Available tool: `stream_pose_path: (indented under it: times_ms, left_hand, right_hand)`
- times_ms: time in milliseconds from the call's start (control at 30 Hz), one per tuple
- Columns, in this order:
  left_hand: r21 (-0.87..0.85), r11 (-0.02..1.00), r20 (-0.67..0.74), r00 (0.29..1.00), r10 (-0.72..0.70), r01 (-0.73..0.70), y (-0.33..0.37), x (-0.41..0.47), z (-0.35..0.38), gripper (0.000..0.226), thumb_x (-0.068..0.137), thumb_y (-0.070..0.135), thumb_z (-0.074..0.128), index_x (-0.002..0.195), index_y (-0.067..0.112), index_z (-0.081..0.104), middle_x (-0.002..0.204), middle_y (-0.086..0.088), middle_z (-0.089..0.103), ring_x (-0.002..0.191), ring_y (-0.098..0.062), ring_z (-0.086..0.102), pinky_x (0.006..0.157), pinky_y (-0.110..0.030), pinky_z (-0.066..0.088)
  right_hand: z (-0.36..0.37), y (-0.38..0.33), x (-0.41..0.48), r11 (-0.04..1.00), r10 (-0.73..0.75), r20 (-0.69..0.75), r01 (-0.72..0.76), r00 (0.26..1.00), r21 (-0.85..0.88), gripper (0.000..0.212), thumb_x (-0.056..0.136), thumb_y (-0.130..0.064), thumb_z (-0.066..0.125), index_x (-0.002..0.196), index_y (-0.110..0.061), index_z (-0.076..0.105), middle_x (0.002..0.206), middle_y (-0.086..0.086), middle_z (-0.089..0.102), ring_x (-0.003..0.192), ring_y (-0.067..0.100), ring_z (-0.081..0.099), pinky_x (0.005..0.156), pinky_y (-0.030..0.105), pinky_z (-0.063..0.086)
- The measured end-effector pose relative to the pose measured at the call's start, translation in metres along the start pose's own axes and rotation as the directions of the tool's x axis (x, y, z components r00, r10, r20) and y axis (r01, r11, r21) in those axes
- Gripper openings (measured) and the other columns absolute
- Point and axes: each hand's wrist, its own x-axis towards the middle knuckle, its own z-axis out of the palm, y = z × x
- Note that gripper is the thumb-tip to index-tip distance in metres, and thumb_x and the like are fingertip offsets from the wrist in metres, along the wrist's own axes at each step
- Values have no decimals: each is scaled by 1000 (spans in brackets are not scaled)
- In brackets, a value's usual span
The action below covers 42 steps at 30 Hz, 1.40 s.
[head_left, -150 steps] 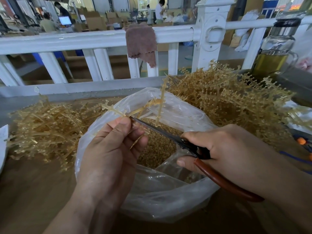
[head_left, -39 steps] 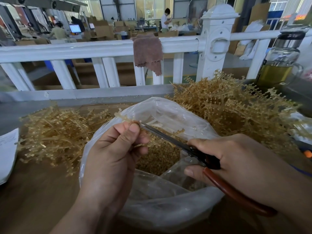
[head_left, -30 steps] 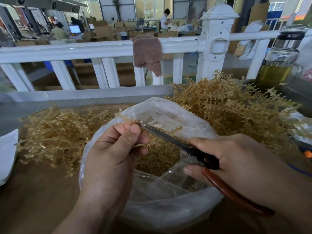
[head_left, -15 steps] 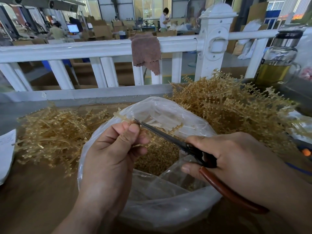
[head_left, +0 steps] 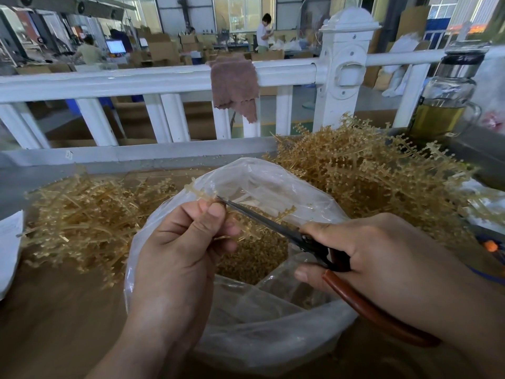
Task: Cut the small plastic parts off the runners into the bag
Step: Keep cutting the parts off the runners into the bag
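My left hand (head_left: 180, 255) pinches a thin amber plastic runner (head_left: 198, 191) between thumb and fingers, over the mouth of a clear plastic bag (head_left: 267, 332). My right hand (head_left: 382, 258) grips scissors (head_left: 276, 227) with reddish-brown handles. The blade tips sit against the runner just beside my left thumb. Small amber cut parts (head_left: 251, 258) fill the bottom of the bag.
A heap of uncut runners (head_left: 363, 170) rises at the back right, and a flatter pile of runners (head_left: 82, 220) lies at the left. A white railing (head_left: 153, 80) with a brown cloth (head_left: 235, 86) runs behind. A glass jar (head_left: 445, 97) stands far right. White paper (head_left: 8, 242) lies at the left edge.
Five seconds ago the runner stuck up in long branches; now only a short stub shows above my left fingers. Over the last second the hands and scissors have hardly moved.
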Motion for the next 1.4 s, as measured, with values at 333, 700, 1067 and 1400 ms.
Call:
stream_pose_path:
  times_ms: [333, 700, 1067, 1400]
  left_hand:
    - [-2, 1000, 2, 1000, 18, -18, -1, 1, -3, 16, 82, 26, 68, 66, 28, 68, 69, 2, 65, 68, -11, 65, 60, -20, 52]
    - [33, 996, 42, 996, 83, -85, -3, -1, -1, 14, 81, 23, 68, 70, 30, 70, 69, 3, 67, 69, -13, 67, 61, -21, 54]
    - [29, 995, 60, 994, 92, -94, -5, -2, -2, 14, 83, 23, 68, 71, 30, 69, 70, 4, 67, 69, -13, 67, 61, -21, 54]
    - [51, 996, 50, 996, 76, -78, -5, -3, -2, 15, 83, 21, 69, 71, 29, 68, 72, 2, 67, 69, -14, 68, 60, -22, 53]
  right_hand:
    - [3, 1, 1, 998, 3, 58, -7, 998, 58, 84, 69, -88, 30, 138, -45, 50, 95, -20, 72, 83, -2, 66, 69, 22, 54]
    - [3, -1, 1, 999, -14, -15, 15, 1000, 40, 70, 74, -84, 30, 122, -40, 58, 72, -15, 63, 70, 2, 60, 66, 26, 47]
    - [4, 1, 1, 998, -58, -82, 60, 995, 31, 63, 80, -78, 36, 112, -34, 67, 68, -17, 66, 62, -2, 61, 69, 15, 48]
    - [3, 2, 1, 999, -19, -14, 20, 1000, 39, 76, 74, -83, 30, 124, -35, 61, 90, -14, 74, 75, 1, 68, 62, 23, 55]
